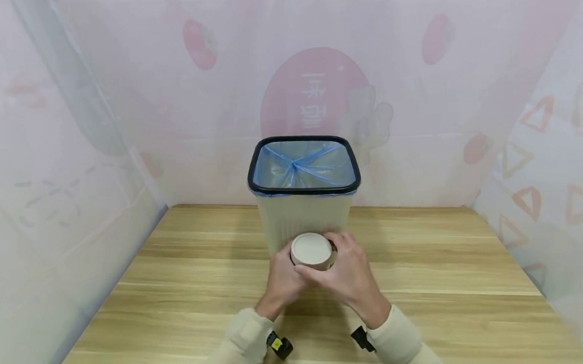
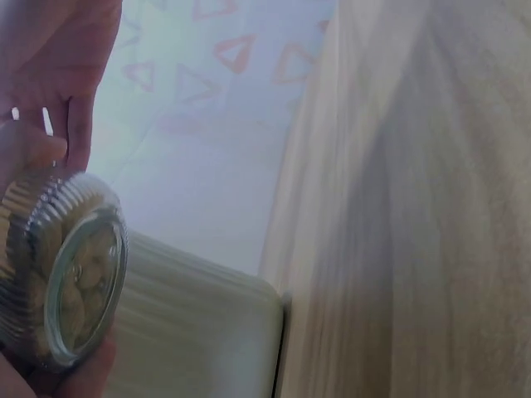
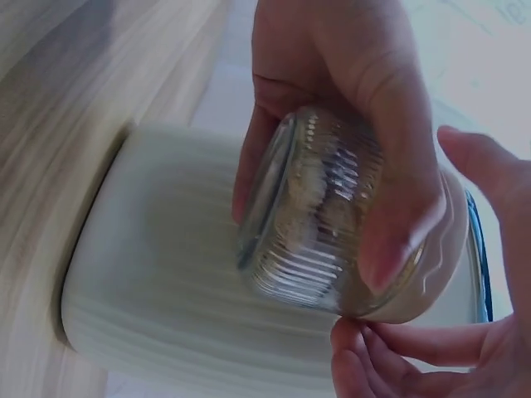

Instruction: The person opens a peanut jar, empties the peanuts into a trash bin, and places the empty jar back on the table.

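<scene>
Both hands are on a small ribbed glass jar [image 3: 319, 211] with a pale beige lid [image 1: 311, 249], held just in front of the bin. My left hand [image 1: 284, 273] wraps round the glass body. With curled thumb and fingers, my right hand [image 1: 349, 271] grips round the lid's rim, as the right wrist view shows from the side. Through the jar's round base [image 2: 87, 286], facing the camera in the left wrist view, light brown rounded pieces show inside.
A cream bin [image 1: 304, 212] with a black rim [image 1: 304, 192] stands at the table's back. Its blue liner [image 1: 294, 164] is gathered in a knot across the opening. The wood-grain table [image 1: 178, 302] is bordered by printed pale curtains [image 1: 126, 64] behind and on both sides.
</scene>
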`<state>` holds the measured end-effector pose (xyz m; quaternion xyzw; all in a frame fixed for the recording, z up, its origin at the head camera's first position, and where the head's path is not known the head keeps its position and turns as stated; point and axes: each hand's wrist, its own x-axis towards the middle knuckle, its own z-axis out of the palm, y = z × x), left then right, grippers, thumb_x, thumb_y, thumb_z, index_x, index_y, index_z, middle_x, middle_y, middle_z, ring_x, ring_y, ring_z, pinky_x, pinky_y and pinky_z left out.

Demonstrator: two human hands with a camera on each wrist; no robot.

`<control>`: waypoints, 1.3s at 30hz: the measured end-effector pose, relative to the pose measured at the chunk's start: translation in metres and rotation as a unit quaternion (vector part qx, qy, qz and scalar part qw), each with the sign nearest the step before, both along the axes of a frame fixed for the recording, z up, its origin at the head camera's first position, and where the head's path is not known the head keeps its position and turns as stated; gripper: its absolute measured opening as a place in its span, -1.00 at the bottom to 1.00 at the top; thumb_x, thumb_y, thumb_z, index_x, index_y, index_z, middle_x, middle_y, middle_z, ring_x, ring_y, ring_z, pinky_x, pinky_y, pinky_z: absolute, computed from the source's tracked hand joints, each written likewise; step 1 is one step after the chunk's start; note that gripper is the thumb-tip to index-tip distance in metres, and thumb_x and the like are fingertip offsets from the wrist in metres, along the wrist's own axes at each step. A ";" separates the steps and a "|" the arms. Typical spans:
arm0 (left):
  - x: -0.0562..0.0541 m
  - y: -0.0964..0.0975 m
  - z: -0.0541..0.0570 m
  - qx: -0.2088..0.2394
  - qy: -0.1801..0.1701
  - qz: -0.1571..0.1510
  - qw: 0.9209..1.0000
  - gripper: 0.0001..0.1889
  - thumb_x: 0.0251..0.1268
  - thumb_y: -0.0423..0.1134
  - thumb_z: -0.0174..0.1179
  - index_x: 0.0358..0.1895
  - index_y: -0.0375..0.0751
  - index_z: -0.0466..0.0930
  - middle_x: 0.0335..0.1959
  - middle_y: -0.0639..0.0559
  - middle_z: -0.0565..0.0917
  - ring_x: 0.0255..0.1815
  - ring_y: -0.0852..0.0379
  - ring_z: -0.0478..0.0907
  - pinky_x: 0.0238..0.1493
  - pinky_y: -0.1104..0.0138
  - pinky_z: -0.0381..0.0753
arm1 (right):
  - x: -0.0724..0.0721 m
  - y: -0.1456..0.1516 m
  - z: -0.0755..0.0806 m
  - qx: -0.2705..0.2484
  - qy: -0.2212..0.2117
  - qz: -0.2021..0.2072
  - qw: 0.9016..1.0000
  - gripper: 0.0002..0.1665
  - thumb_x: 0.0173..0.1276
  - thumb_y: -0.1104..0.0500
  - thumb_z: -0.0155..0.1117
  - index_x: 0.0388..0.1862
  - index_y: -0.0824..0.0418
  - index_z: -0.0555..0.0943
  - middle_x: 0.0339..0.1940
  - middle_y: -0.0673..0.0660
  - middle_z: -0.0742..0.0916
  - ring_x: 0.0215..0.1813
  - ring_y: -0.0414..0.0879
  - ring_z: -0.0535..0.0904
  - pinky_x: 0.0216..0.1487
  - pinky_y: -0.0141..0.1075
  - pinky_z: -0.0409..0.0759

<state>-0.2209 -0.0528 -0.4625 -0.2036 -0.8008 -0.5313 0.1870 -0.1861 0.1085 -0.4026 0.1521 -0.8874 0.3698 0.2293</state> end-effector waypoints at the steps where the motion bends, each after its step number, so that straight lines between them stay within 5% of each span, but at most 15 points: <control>1: 0.000 0.001 0.000 0.000 0.000 0.007 1.000 -0.28 -0.02 -0.23 0.59 0.28 -0.39 0.59 0.05 -0.26 0.79 0.08 -0.14 0.76 0.12 -0.02 0.75 | 0.000 0.000 -0.001 0.001 0.002 -0.004 1.000 -0.06 -0.03 -0.29 0.74 0.13 0.33 0.68 0.00 0.20 0.76 0.04 0.10 0.70 0.06 0.02 0.69; 11: 0.003 0.006 -0.001 -0.009 -0.007 0.047 0.999 -0.28 -0.07 -0.21 0.64 0.24 -0.37 0.62 0.02 -0.27 0.81 0.06 -0.14 0.78 0.09 -0.04 0.77 | -0.002 -0.001 -0.004 -0.004 0.009 -0.005 1.000 -0.10 -0.02 -0.26 0.74 0.10 0.34 0.68 -0.03 0.21 0.77 0.00 0.10 0.72 0.02 -0.01 0.71; 39: 0.005 0.005 0.003 -0.008 -0.016 0.038 0.999 -0.24 -0.13 -0.19 0.66 0.23 -0.38 0.62 0.03 -0.28 0.80 0.09 -0.15 0.77 0.14 -0.05 0.75 | -0.001 0.005 0.002 -0.014 0.021 0.018 1.000 -0.14 -0.06 -0.22 0.78 0.08 0.29 0.69 -0.06 0.14 0.76 -0.03 -0.02 0.70 0.01 -0.08 0.67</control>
